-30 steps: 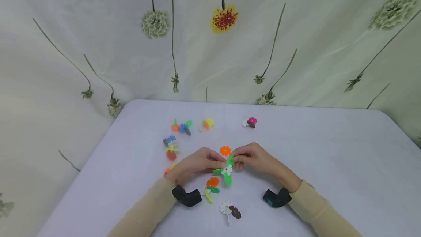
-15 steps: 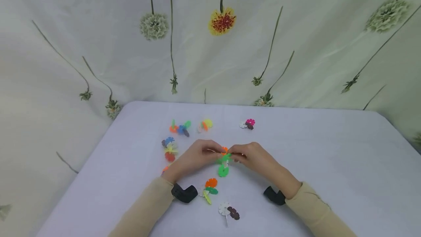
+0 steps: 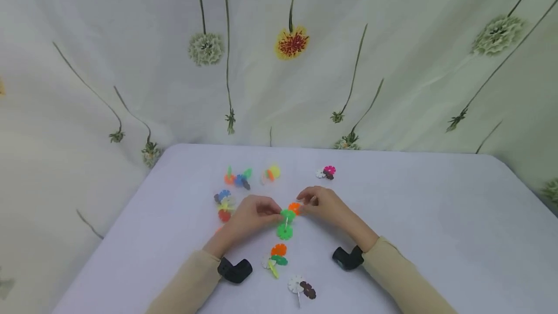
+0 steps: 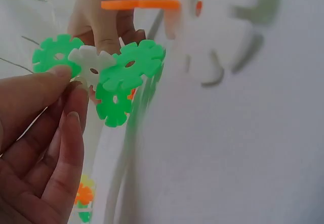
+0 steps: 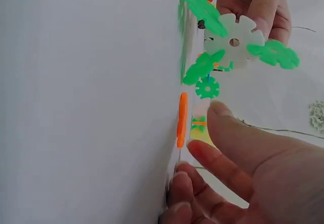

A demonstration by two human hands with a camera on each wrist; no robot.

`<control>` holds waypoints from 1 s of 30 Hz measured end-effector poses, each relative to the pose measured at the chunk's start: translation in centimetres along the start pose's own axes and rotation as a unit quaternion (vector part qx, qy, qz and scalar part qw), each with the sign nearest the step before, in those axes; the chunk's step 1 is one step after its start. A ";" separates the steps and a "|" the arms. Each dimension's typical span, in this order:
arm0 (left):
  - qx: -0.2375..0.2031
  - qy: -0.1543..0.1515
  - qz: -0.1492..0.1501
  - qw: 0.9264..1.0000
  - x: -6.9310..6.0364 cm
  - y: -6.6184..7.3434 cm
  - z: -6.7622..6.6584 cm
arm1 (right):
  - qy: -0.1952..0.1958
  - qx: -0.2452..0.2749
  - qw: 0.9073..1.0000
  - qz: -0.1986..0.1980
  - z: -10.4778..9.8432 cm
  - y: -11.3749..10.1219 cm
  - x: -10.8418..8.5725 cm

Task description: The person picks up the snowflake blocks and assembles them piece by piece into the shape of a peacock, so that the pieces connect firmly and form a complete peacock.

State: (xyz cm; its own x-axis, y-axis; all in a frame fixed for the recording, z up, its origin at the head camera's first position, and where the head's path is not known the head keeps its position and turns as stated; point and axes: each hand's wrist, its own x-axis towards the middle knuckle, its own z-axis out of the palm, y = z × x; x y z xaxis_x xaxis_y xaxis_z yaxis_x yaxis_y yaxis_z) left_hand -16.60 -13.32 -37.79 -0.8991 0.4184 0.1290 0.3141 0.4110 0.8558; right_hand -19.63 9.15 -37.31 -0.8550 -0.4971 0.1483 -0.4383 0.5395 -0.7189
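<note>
Nearest the person, short of the green-and-white cluster on the white table, lies a white-and-brown cluster; next, just short of the green-and-white cluster and slightly to its left, lies an orange, green, yellow and white cluster. The green-and-white cluster (three green discs joined to one white disc) is in the left hand, at its left side; thumb and fingers pinch one green disc. Contact between this cluster and the table cannot be confirmed. The right hand, to the right of the same cluster, is part-open, thumb and index finger apart, with no grip on any piece. Its fingertips are at the edge of an orange disc, just beyond and right of the cluster; whether they touch it cannot be told. Well left of the cluster is a blue, yellow and red group. Farther beyond it are a blue, orange and green group and a yellow-orange group, both to its left, and a pink, white and brown group to its right. Farthest beyond stands a flower-print curtain.
</note>
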 end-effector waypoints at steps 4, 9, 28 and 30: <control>-0.004 -0.007 0.002 1.000 -0.2 0.6 0.0 | -0.046 -0.076 0.996 0.014 0.5 -0.3 0.8; -0.009 -0.004 0.000 1.000 -0.3 1.3 0.2 | -0.045 -0.042 0.997 0.036 0.3 -0.3 0.4; -0.044 -0.020 0.033 0.998 0.2 0.2 1.8 | -0.010 0.360 0.920 0.153 0.5 -1.5 -5.2; -0.031 -0.021 0.044 0.998 0.2 0.3 1.8 | -0.008 0.363 0.919 0.155 0.6 -1.5 -5.2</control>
State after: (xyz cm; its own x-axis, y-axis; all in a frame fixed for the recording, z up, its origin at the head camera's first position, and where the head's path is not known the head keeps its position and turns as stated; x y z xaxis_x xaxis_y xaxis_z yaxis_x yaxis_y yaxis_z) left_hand -16.11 -11.68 -38.47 -0.8546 0.4850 0.1856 0.3714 0.3212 0.8711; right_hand -14.35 10.52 -37.37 -0.9005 -0.4095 -0.1461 0.1312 0.0646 -0.9893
